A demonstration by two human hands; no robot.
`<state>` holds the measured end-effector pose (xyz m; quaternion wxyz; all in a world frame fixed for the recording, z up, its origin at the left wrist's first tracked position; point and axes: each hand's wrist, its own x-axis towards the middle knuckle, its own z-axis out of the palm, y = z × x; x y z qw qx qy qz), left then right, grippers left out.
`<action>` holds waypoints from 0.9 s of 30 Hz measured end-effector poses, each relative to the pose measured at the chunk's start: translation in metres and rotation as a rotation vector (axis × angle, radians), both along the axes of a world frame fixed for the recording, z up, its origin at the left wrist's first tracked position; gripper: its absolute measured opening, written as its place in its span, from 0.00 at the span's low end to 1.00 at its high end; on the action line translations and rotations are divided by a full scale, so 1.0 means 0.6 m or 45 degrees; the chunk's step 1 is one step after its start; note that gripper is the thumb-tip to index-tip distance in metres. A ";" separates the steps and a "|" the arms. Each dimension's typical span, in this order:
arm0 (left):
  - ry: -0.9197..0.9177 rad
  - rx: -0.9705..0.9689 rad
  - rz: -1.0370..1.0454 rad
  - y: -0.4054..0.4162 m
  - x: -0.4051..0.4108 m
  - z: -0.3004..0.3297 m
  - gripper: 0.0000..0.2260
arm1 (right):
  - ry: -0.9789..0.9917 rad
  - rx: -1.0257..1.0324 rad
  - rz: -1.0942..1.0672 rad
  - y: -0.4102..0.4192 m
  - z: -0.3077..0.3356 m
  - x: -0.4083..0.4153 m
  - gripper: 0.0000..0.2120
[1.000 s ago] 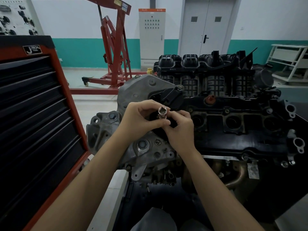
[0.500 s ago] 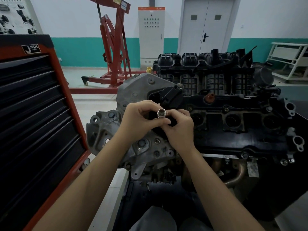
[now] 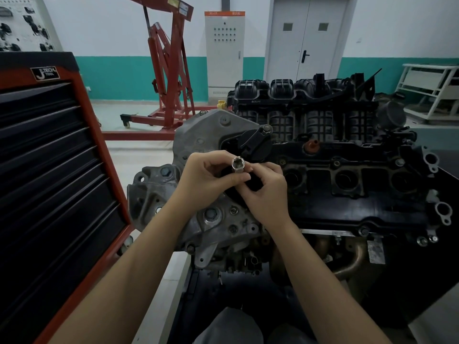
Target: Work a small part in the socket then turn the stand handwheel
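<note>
While both hands stay together above the engine [image 3: 323, 184], the left hand [image 3: 211, 180] pinches a chrome socket [image 3: 239, 165], its open end now tipped more toward the camera; right hand [image 3: 267, 192] fingertips curl against its lower end, suggesting fitting continues.

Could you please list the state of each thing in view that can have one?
Socket: held above the engine, square drive hole facing the camera.
Left hand: fingers pinching the socket.
Right hand: fingertips on the socket.
Tool cabinet: drawers closed.
Double door: closed.
Engine: plug wells open.
</note>
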<state>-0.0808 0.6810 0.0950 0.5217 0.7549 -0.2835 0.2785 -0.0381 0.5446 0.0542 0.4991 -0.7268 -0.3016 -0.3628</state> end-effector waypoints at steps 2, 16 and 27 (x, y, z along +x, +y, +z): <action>0.018 -0.009 -0.051 0.002 0.000 0.001 0.10 | -0.030 -0.021 0.013 0.000 0.000 0.000 0.09; 0.080 -0.040 -0.124 0.002 0.000 0.002 0.10 | 0.082 -0.016 0.002 -0.002 -0.004 0.003 0.08; 0.053 -0.055 -0.098 0.001 0.002 0.000 0.12 | 0.143 -0.040 0.028 -0.006 -0.003 0.001 0.08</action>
